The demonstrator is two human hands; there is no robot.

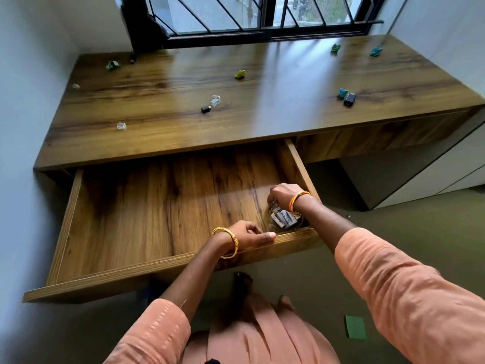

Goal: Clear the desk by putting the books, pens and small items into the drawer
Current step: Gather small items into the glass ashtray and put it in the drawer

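Head cam looks down on the open drawer (147, 206), its long side running left-right across mid frame. Left hand (248, 236) grips the front edge, thumb flat on top. Right hand (283, 194) is curled over a clear jar (284, 220) in the lower-right drawer corner; its contents are hard to read. Small bits sit scattered on the desk (262, 106) above.
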